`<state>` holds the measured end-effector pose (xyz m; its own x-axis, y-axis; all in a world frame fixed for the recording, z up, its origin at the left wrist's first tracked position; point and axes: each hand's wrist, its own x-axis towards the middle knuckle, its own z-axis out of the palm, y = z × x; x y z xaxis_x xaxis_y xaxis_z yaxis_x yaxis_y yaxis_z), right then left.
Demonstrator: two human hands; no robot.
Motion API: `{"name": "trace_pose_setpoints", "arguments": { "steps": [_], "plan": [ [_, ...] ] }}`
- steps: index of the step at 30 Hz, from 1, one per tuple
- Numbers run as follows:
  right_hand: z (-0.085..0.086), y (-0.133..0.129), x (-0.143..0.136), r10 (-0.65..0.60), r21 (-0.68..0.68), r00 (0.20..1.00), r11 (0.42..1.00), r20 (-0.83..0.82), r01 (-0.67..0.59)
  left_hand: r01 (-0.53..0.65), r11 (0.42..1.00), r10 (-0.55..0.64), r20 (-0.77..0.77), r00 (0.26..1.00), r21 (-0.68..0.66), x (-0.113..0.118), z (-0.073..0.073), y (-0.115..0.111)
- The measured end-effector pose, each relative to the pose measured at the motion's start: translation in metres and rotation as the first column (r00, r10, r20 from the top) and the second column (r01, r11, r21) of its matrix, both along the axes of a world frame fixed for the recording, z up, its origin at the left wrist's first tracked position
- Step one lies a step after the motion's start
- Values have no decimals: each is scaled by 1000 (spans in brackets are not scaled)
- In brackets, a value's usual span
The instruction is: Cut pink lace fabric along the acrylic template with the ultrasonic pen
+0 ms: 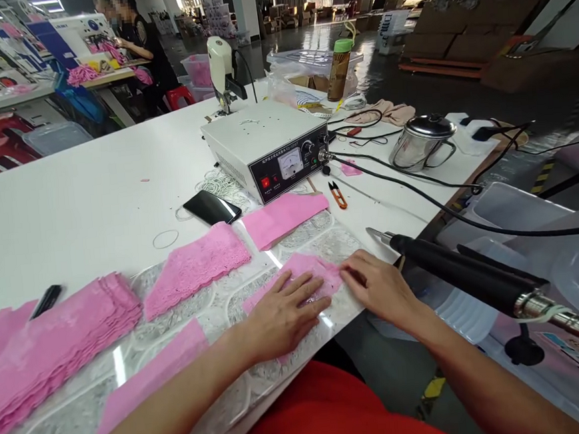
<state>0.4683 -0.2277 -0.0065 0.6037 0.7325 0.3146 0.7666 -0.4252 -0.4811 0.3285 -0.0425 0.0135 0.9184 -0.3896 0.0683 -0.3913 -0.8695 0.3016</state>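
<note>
A small pink lace piece (300, 264) lies on the patterned mat (176, 309) near the table's front edge. My left hand (287, 311) rests flat on it with the fingers spread. Its right edge is pinched between the thumb and fingers of my right hand (372, 281). Behind my hands lies a plain pink piece (287, 218), and to its left a stack of pink lace pieces (198, 267). One more pink strip (152, 378) is partly under my left forearm. A thick pink stack (64, 348) sits at the far left.
A black pen-shaped tool (464, 270) with a metal tip points in from the right, its cable crossing the table. Behind are a control box (290, 167), a phone (212, 208), orange snips (338, 195), a steel mug (421, 143) and a bottle (339, 71). A person (148, 47) sits at the back left.
</note>
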Motion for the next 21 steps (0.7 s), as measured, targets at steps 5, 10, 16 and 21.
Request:
{"name": "trace_pose_setpoints", "arguments": {
  "steps": [5, 10, 16, 21],
  "plan": [
    [-2, -6, 13, -189, 184, 981, 963, -46, 194, -5, 1000, 5, 8, 1000, -31, 0, 0, 1],
    [11, -2, -5, 223, 163, 965, 966, -141, -199, -1, 1000, 1, 12, 1000, -23, 0, -1, 1],
    [7, 4, -12, 226, -2, 973, 974, -46, -226, 1, 1000, -1, 4, 1000, -24, 0, -1, 1],
    [5, 2, -8, 193, 28, 972, 981, -136, -191, 9, 1000, -9, -13, 1000, -6, 0, 0, 1]
  ]
}}
